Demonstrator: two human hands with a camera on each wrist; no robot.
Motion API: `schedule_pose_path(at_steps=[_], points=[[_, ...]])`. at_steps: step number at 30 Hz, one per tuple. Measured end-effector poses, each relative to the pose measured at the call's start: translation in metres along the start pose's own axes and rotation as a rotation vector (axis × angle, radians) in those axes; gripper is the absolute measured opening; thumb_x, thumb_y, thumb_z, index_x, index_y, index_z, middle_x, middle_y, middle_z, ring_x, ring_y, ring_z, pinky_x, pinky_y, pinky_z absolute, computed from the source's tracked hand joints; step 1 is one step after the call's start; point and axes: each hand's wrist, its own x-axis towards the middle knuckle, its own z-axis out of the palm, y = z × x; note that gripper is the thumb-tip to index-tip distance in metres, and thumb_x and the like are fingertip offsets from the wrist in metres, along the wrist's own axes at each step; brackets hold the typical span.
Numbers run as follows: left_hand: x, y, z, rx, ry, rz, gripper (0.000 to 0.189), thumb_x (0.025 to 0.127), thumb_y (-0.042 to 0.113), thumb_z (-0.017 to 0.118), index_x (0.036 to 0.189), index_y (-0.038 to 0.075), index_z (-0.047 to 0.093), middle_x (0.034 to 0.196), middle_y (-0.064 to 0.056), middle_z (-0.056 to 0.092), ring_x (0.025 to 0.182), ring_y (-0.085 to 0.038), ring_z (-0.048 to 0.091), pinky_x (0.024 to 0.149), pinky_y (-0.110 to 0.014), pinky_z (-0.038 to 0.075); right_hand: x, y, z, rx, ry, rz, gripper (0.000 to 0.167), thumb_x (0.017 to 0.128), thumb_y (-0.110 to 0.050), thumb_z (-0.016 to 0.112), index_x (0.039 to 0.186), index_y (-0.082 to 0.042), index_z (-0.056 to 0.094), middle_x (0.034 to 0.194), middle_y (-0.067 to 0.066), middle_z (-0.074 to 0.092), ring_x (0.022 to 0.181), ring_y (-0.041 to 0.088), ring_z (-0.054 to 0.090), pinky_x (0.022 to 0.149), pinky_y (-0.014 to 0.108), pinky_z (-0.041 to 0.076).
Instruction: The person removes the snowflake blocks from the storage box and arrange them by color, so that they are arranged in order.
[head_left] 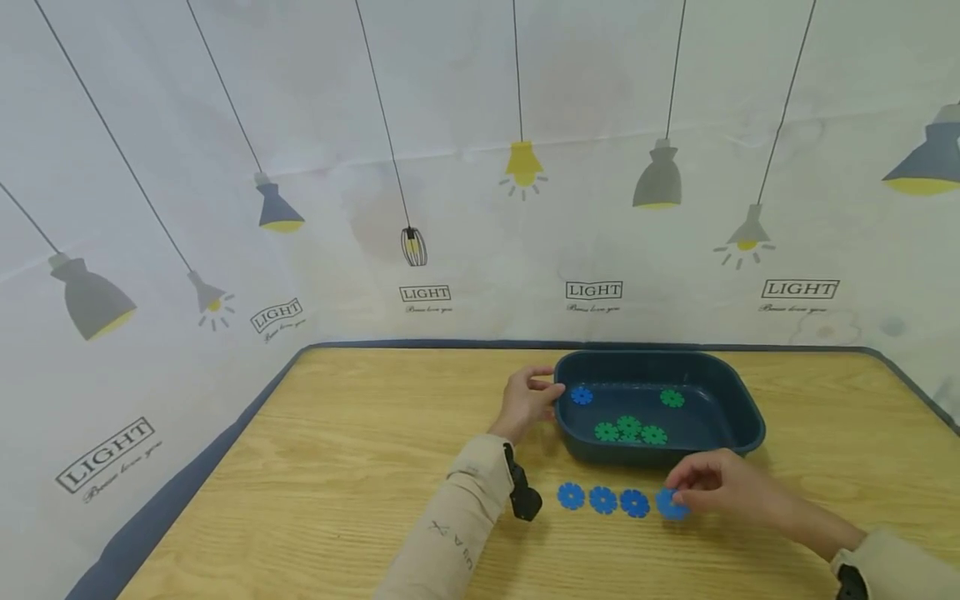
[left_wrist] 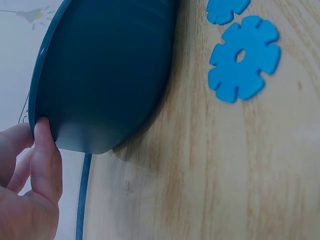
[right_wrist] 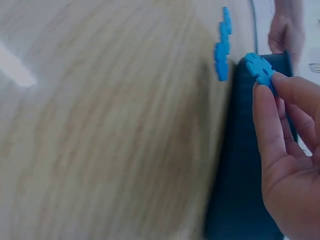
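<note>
My left hand (head_left: 527,402) pinches the left rim of a dark teal basin (head_left: 738,417), thumb and fingers on either side of its wall in the left wrist view. Between thumb and fingertips my right hand (head_left: 738,490) holds a blue notched disc (head_left: 671,504), flower-shaped, in front of the basin's near side. Left of it, three more blue discs (head_left: 603,500) lie in a row on the wooden table (head_left: 360,467). Inside the basin are one blue disc (head_left: 581,396) at the left, a green disc (head_left: 672,398) at the back and several green discs (head_left: 628,428) clustered near the front.
A white wall cover (head_left: 465,200) printed with hanging lamps stands behind the table and along its left side. The basin stands near the table's back edge (head_left: 420,345). Black straps with camera mounts (head_left: 523,493) sit at the wrists over beige sleeves.
</note>
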Motion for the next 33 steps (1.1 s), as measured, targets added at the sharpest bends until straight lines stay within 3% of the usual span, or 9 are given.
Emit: schedule_pose_path(at_steps=[9, 23, 33], points=[[0.001, -0.001, 0.0, 0.004, 0.006, -0.002, 0.032, 0.082, 0.009, 0.064, 0.113, 0.006, 0.057, 0.085, -0.008, 0.059, 0.059, -0.018, 0.06, 0.059, -0.037, 0.053, -0.004, 0.014, 0.007, -0.074, 0.051, 0.173, 0.018, 0.085, -0.005, 0.058, 0.092, 0.012, 0.059, 0.08, -0.002, 0.059, 0.065, 0.003, 0.053, 0.054, 0.023, 0.048], [0.001, -0.001, 0.001, 0.001, 0.011, -0.001, 0.032, 0.081, 0.008, 0.064, 0.112, 0.006, 0.058, 0.084, -0.008, 0.059, 0.054, -0.013, 0.058, 0.061, -0.039, 0.053, 0.0, 0.016, 0.012, -0.373, 0.153, 0.193, 0.013, 0.079, -0.014, 0.066, 0.085, -0.003, 0.065, 0.078, -0.006, 0.061, 0.069, 0.0, 0.052, 0.058, 0.021, 0.047], [0.002, 0.0, 0.001, -0.002, 0.009, -0.011, 0.033, 0.081, 0.008, 0.064, 0.113, 0.005, 0.057, 0.084, -0.008, 0.058, 0.054, -0.013, 0.057, 0.063, -0.04, 0.053, 0.001, 0.016, 0.014, -0.415, 0.194, 0.239, 0.011, 0.077, -0.015, 0.067, 0.084, -0.006, 0.066, 0.077, -0.005, 0.061, 0.067, 0.001, 0.052, 0.058, 0.022, 0.047]])
